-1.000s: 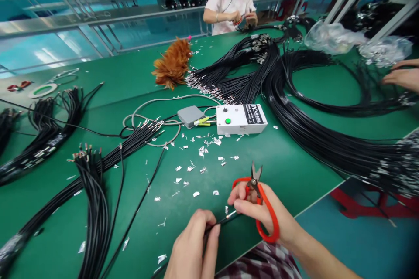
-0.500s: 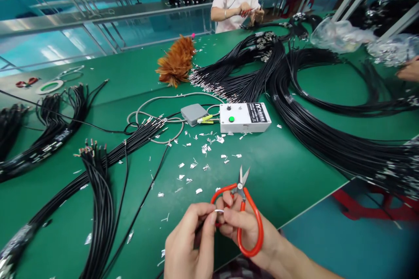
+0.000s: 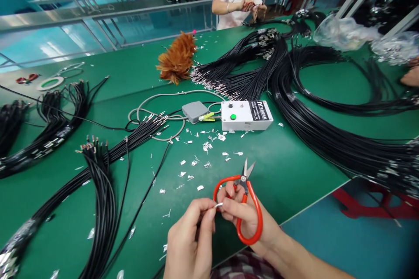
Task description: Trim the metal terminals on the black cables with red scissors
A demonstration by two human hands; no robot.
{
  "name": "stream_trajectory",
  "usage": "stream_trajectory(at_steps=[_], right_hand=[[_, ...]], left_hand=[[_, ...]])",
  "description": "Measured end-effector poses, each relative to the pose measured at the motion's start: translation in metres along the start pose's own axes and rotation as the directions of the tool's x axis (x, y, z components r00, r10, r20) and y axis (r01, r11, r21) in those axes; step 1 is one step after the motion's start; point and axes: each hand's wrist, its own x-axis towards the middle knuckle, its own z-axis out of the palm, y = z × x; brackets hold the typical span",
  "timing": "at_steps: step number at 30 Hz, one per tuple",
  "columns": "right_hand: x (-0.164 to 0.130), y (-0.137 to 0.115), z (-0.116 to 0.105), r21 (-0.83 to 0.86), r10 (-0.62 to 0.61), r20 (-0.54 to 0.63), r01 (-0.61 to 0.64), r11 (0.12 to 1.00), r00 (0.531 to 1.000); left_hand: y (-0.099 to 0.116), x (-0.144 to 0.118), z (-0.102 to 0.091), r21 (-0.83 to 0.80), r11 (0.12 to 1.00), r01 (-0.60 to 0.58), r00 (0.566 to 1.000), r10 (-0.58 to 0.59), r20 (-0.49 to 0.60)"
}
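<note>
My left hand (image 3: 193,235) is closed, pinching a cable near its stripped silver-white end (image 3: 218,205); most of the cable is hidden by the fingers. Close beside it, the thumb and a finger of my right hand (image 3: 244,213) meet at that silvery end. Red-handled scissors (image 3: 243,179) hang on the same right hand, their handle loops around its fingers and their blades slightly parted, pointing away from me. Bits of silver foil (image 3: 200,188) lie scattered on the green table (image 3: 275,170) beyond my hands.
Cable bundles lie at left (image 3: 101,192) and right (image 3: 314,135). A white box (image 3: 247,115) with a green button and a grey pedal (image 3: 195,112) sit mid-table, near an orange feather duster (image 3: 176,59). A co-worker (image 3: 237,0) works across the table.
Both hands have risen slightly, and the scissors have shifted a little up and right. The silvery cable end is now tilted more upward between my fingers. The view has shifted slightly.
</note>
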Motion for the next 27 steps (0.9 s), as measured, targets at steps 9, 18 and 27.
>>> stream_trajectory(at_steps=[9, 18, 27], right_hand=[[-0.001, 0.006, 0.003, 0.0, 0.017, -0.045, -0.017, 1.0, 0.999], [-0.001, 0.004, 0.003, -0.061, -0.026, -0.067, 0.022, 0.998, 0.997], [-0.003, -0.006, 0.005, -0.256, -0.153, -0.073, 0.129, 0.958, 0.986]], left_hand=[[0.011, 0.003, 0.0, -0.459, 0.728, 0.51, 0.86, -0.449, 0.242], [0.008, 0.012, -0.004, -0.572, 0.548, 0.611, 0.792, -0.428, 0.436], [0.009, 0.005, -0.004, -0.402, 0.78, 0.48, 0.877, -0.436, 0.202]])
